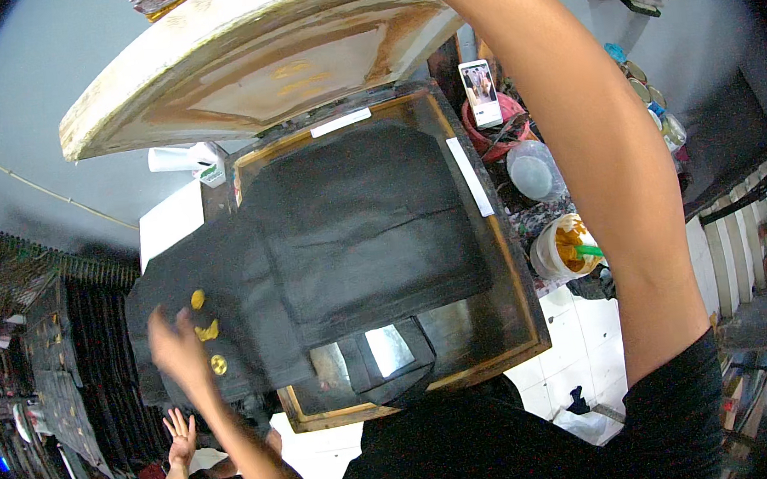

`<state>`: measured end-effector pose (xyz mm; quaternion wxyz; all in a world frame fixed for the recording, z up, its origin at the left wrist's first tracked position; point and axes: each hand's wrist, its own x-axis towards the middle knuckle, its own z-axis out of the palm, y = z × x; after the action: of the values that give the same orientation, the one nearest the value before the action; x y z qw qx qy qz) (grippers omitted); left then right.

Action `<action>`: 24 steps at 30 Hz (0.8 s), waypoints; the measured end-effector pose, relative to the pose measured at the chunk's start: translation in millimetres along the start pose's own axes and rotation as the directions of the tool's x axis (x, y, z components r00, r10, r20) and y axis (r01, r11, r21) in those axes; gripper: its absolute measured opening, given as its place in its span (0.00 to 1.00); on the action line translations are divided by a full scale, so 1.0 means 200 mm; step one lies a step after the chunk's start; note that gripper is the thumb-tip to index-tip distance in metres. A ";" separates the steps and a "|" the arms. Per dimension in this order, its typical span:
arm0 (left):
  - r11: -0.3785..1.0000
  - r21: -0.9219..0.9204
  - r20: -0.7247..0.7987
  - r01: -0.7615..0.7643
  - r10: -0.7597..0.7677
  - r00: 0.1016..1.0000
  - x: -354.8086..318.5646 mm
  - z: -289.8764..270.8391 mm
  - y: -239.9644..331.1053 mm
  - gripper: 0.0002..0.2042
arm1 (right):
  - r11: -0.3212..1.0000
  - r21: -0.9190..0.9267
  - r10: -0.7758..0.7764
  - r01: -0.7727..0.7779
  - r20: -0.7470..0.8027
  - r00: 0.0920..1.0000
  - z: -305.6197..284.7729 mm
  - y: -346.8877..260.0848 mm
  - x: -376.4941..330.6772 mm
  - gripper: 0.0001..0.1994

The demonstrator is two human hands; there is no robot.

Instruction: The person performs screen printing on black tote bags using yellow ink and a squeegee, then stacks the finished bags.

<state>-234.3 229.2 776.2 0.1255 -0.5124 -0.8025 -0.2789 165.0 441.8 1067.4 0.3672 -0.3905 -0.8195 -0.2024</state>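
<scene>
Matt black cloth (355, 233), stained wooden frame (200, 63)

A wooden-rimmed counter (507, 255) with a glass top carries a black garment (364, 232) spread flat over most of it, a second black piece with gold prints (208, 335) hanging off its left edge, and bare glass (389, 348) showing near.

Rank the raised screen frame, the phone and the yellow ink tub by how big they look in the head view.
1. Screen frame, by far the largest, though it is nearest the camera.
2. Ink tub.
3. Phone, close to the tub, so unsure.
</scene>
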 end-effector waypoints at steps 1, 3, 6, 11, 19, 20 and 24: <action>0.982 -0.180 0.072 -0.057 0.071 0.995 -0.02 0.12 0.26 0.21 | 1.000 0.013 0.007 -0.008 0.004 1.000 0.02 0.02 0.00 0.15; 0.925 -0.351 0.324 -0.148 0.268 0.907 -0.05 0.33 0.74 0.21 | 1.000 0.031 0.007 -0.007 0.003 1.000 0.05 0.04 0.01 0.14; 0.698 -0.656 0.292 -0.287 0.586 0.756 0.01 0.76 1.17 0.18 | 0.997 0.076 -0.021 0.021 0.001 1.000 0.03 0.01 0.04 0.13; 0.829 -0.293 0.389 -0.476 0.558 0.733 0.15 1.20 1.58 0.22 | 0.997 0.081 -0.020 0.018 0.030 0.999 0.03 0.02 0.03 0.12; 0.689 -0.454 0.114 -0.565 0.674 0.730 0.19 1.24 1.48 0.15 | 0.990 0.137 0.010 -0.014 0.027 1.000 -0.01 0.01 -0.03 0.11; 0.691 -0.485 0.099 -0.536 0.653 0.751 0.18 1.25 1.46 0.15 | 0.991 0.135 0.015 -0.014 -0.006 1.000 -0.03 0.00 -0.06 0.11; 0.673 -0.504 0.055 -0.541 0.651 0.757 0.16 1.29 1.43 0.14 | 0.989 0.150 -0.016 0.014 0.012 1.000 0.00 0.03 0.00 0.12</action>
<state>29.0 493.3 673.6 -0.0084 -0.7904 -0.5084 -0.3416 169.5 445.1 1067.3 0.3885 -0.3572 -0.8377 -0.1403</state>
